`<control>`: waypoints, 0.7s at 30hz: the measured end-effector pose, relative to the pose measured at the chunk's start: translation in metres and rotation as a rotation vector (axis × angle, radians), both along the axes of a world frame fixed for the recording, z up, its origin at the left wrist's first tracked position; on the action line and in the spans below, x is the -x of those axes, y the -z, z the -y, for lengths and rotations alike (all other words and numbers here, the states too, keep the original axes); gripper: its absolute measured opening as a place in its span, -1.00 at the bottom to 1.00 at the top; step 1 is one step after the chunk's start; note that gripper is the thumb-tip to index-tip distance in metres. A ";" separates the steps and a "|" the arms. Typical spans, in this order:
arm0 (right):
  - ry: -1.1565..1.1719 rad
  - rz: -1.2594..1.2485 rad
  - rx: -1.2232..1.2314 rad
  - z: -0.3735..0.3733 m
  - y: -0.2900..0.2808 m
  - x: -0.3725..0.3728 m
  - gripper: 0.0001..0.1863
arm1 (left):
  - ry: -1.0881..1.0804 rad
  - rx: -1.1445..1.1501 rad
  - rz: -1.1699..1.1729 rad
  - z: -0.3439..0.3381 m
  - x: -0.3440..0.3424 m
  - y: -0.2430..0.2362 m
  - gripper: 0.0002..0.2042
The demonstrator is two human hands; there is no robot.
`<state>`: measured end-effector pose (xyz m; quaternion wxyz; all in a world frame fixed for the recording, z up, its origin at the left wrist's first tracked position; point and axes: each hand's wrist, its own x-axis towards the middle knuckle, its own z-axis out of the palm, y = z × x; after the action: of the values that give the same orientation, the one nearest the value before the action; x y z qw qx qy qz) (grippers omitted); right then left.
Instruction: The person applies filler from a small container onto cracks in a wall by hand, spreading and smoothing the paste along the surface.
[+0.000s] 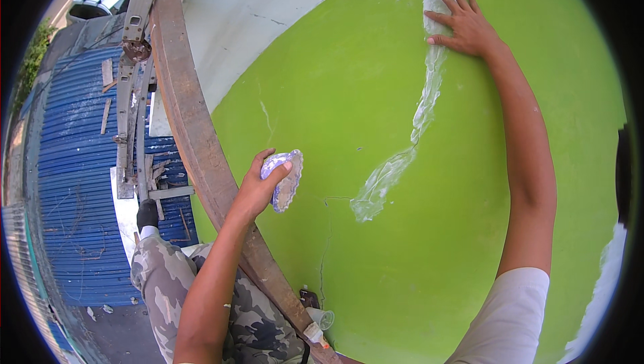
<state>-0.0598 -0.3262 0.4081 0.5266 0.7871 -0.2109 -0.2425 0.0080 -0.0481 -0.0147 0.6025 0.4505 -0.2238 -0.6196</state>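
My left hand (258,185) grips a purple-and-white scalloped pad (288,179) with a dusty beige face, thumb on top and fingers behind, just off the green wall (302,95). The pad's exact kind cannot be made out. High on the wall my right hand (464,26) lies flat with fingers spread, palm on or close to the strip of white filler (425,106). That filler runs down from the top edge in a rough line and ends in a smeared patch (381,186) near a thin crack (326,250).
A wooden plank (194,95) crosses beside my camouflage-clad legs (161,270). On it near the bottom are a clear plastic cup (322,318) and a paintbrush (314,334). Metal scaffold poles (127,95) stand left, above a blue corrugated roof (80,183) far below.
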 end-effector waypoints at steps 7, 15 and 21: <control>0.147 -0.252 -0.278 -0.051 0.005 -0.004 -0.21 | -0.016 0.017 0.060 -0.002 -0.002 0.004 -0.14; -0.017 -0.157 -0.157 -0.068 0.010 0.036 -0.16 | -0.019 0.033 0.038 0.000 0.002 -0.001 -0.18; 0.110 -0.224 -0.437 -0.145 0.052 0.071 -0.17 | -0.021 0.007 -0.018 -0.003 -0.002 0.004 -0.17</control>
<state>-0.1303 -0.1814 0.3559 0.3498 0.8379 -0.1362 -0.3962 0.0101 -0.0450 -0.0183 0.6123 0.4452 -0.2160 -0.6166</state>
